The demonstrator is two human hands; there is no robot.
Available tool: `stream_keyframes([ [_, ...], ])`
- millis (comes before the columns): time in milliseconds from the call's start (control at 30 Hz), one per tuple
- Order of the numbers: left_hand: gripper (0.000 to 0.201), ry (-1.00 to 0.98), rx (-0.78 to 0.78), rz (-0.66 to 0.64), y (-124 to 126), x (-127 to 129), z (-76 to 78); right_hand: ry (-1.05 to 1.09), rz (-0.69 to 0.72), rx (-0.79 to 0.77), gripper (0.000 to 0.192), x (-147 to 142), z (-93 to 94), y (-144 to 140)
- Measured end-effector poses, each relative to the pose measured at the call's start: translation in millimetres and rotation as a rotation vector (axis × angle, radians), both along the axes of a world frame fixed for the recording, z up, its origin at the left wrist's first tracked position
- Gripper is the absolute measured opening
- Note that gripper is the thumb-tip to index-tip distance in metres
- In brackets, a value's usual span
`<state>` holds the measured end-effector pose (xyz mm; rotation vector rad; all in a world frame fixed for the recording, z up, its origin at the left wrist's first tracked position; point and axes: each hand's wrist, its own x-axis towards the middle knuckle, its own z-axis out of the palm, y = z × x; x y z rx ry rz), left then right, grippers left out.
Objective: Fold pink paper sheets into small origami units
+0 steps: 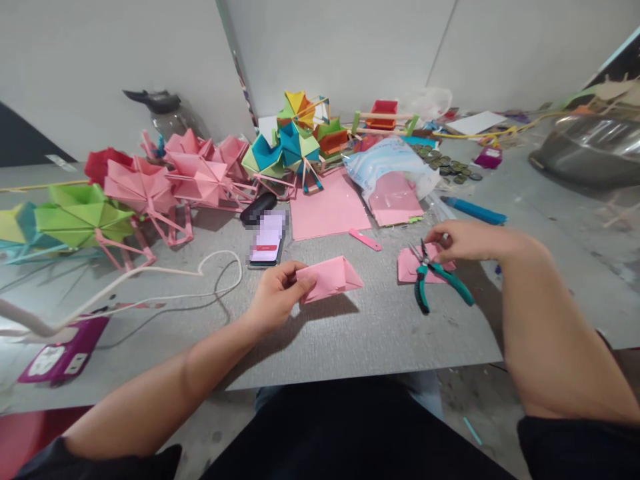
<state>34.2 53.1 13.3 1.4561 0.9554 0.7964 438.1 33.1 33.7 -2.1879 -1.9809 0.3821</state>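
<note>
My left hand (280, 291) pinches a folded pink paper piece (327, 280) by its left end, a little above the grey table. At the right, my right hand (453, 241) has its fingers curled down at a second folded pink paper (407, 267). Long-nose pliers (423, 270) with green handles lie spread across that paper, beside my fingertips. What those fingertips pinch, if anything, is too small to make out. A pink cutter (365, 239) rests between the two hands, farther back.
Pink paper sheets (327, 207) lie behind, partly under a plastic bag (393, 167). A phone (269, 240), a black case (259, 209) and folded paper models (200, 177) stand left. A white cable (220, 270) crosses the table. A blue pen-like tool (475, 210) and a metal bowl (590, 150) are right.
</note>
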Motion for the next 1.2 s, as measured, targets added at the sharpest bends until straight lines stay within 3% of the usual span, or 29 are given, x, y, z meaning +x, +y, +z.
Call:
stream_keyframes([
  [133, 0.034, -0.007, 0.006, 0.009, 0.2, 0.2, 0.4, 0.026, 0.037, -0.082, 0.033, 2.6, 0.7, 1.1],
  [300, 0.032, -0.008, 0.01, 0.018, -0.6, -0.1, 3.9, 0.088, 0.128, -0.403, 0.025, 6.3, 12.5, 14.9],
  [367, 0.032, 0.004, 0.012, 0.025, -0.9, -0.1, 4.9, 0.156, 0.179, -0.422, 0.022, 0.9, 14.6, 18.5],
  [567, 0.032, 0.011, 0.018, 0.034, -0.9, -0.5, 4.1, 0.269, 0.218, -0.131, 0.032, -17.2, 10.0, 24.4],
  [700, 0.032, -0.005, 0.018, -0.006, -3.6, -2.1, 1.9, 0.357, 0.097, 0.079, 0.033, -19.9, 8.9, 27.6],
  [833, 0.023, 0.004, 0.209, -0.018, -8.2, -3.2, -0.1, 0.432, 0.027, 0.254, 0.027, -39.0, 10.4, 21.0],
  [967, 0.012, 0.076, 0.503, 0.004, -11.9, -3.7, -1.0, 0.492, 0.251, 0.327, 0.021, -82.0, 8.8, 2.2],
  [1067, 0.009, 0.104, 0.564, -0.024, -13.4, -3.1, -2.3, 0.56, 0.458, 0.297, 0.017, -112.3, 5.2, -12.1],
  [1200, 0.005, 0.089, 0.607, -0.006, -15.1, -1.0, -8.5, 0.628, 0.578, 0.288, 0.021, -130.8, 0.6, -20.3],
])
